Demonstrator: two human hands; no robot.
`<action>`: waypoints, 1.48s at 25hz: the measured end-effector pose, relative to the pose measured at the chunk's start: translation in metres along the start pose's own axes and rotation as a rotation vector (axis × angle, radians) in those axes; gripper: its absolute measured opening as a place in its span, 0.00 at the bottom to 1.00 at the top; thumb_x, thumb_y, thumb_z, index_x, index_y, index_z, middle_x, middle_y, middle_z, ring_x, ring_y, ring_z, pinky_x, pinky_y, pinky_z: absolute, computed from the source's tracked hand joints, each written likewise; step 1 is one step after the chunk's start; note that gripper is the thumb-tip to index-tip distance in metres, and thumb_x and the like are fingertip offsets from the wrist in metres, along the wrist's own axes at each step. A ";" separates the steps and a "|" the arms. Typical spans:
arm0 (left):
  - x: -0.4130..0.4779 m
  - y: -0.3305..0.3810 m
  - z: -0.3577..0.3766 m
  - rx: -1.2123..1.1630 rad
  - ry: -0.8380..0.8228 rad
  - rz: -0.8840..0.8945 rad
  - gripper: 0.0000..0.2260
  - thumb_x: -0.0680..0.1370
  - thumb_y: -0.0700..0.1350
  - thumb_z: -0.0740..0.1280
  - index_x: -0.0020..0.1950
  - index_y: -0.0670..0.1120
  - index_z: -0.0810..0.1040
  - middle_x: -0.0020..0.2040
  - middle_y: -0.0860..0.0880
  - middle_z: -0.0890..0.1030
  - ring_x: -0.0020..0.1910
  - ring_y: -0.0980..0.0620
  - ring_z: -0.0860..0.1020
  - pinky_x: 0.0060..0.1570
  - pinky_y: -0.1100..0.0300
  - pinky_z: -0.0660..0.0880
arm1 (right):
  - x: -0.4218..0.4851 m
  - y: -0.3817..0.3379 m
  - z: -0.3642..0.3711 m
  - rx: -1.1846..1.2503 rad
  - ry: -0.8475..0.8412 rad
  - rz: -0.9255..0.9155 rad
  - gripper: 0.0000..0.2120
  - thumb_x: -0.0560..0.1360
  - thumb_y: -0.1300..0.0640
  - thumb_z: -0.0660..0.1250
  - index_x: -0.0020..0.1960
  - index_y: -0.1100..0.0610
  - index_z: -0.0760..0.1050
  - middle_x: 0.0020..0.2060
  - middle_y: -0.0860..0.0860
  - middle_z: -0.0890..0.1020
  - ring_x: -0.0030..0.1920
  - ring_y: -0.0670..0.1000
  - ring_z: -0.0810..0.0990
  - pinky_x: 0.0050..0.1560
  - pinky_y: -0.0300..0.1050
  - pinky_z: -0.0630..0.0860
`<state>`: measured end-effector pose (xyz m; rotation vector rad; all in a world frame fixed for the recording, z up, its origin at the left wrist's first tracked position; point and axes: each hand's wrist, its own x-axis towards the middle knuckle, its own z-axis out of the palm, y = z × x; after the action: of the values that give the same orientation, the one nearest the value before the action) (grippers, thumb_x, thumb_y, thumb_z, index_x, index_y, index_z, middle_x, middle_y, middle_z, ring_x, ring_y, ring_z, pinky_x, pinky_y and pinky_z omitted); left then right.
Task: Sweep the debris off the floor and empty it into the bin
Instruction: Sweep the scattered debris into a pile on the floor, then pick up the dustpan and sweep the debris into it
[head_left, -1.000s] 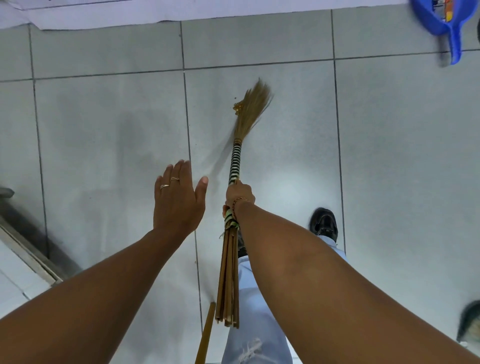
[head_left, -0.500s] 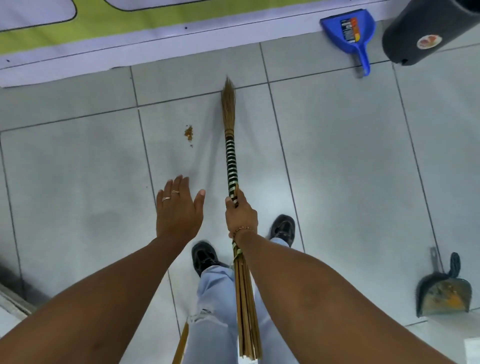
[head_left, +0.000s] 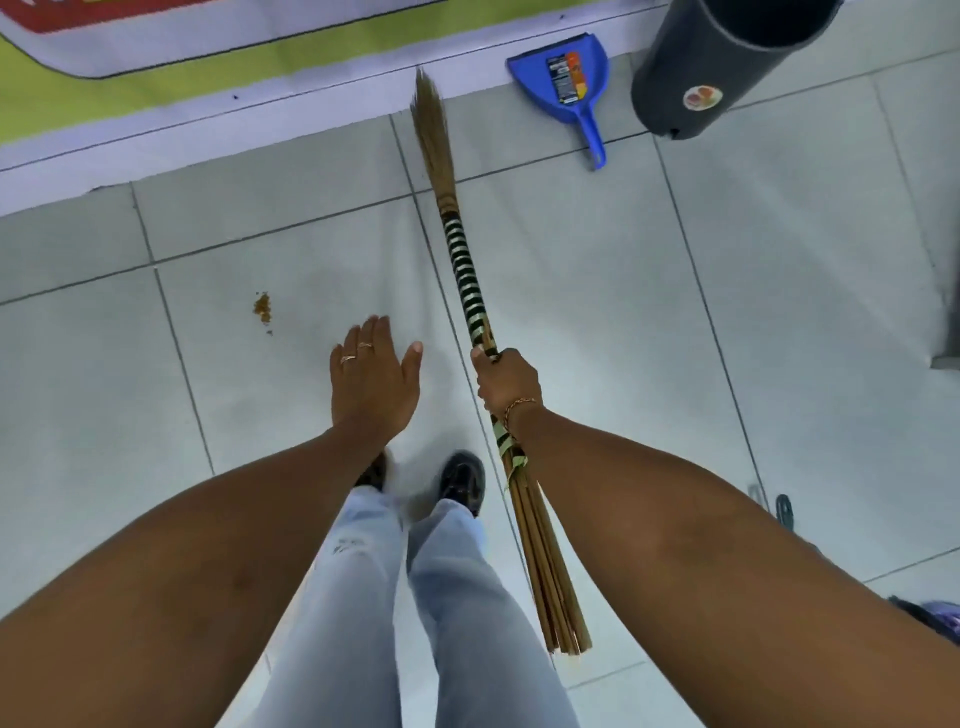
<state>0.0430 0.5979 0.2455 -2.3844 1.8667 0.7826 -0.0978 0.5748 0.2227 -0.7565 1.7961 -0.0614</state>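
Note:
My right hand (head_left: 506, 382) grips a straw broom (head_left: 462, 265) by its black-and-white striped handle. The bristle tip points away from me toward the wall, up near the blue dustpan (head_left: 569, 85). A small heap of brown debris (head_left: 262, 307) lies on the grey tiles to the left of the broom, apart from it. My left hand (head_left: 374, 379) hovers flat over the floor with fingers together, holding nothing. A dark cylindrical bin (head_left: 711, 67) stands at the upper right, just right of the dustpan.
A green and white banner (head_left: 171, 78) runs along the base of the wall at the top. My legs in light jeans and black shoes (head_left: 460, 480) stand below the hands. Dark objects (head_left: 784, 512) show at the right edge.
The view has shifted forward and right; the bin and blue dustpan came closer. The broom swung off the debris to its right, leaving the heap behind on the left.

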 end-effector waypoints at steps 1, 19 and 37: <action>0.010 0.013 0.000 0.011 -0.005 0.027 0.23 0.80 0.51 0.55 0.69 0.36 0.63 0.68 0.36 0.70 0.68 0.37 0.66 0.68 0.42 0.61 | 0.007 -0.003 -0.015 0.017 0.013 0.003 0.20 0.76 0.42 0.59 0.54 0.59 0.70 0.53 0.58 0.82 0.52 0.60 0.82 0.55 0.57 0.79; 0.357 0.294 0.000 0.020 -0.239 0.020 0.22 0.80 0.48 0.55 0.70 0.37 0.61 0.66 0.34 0.71 0.66 0.37 0.67 0.66 0.47 0.62 | 0.250 -0.169 -0.306 -0.058 0.300 0.097 0.27 0.78 0.39 0.55 0.60 0.63 0.72 0.55 0.61 0.80 0.56 0.62 0.78 0.51 0.48 0.73; 0.562 0.407 0.193 -0.105 -0.449 -0.339 0.24 0.78 0.50 0.59 0.70 0.41 0.60 0.69 0.39 0.68 0.69 0.40 0.64 0.67 0.48 0.61 | 0.499 -0.137 -0.370 -0.271 -0.042 0.417 0.19 0.79 0.53 0.58 0.67 0.60 0.64 0.63 0.59 0.76 0.62 0.60 0.76 0.58 0.50 0.73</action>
<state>-0.3094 0.0313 -0.0246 -2.2404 1.2427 1.2665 -0.4387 0.0885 -0.0048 -0.5506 1.9091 0.4780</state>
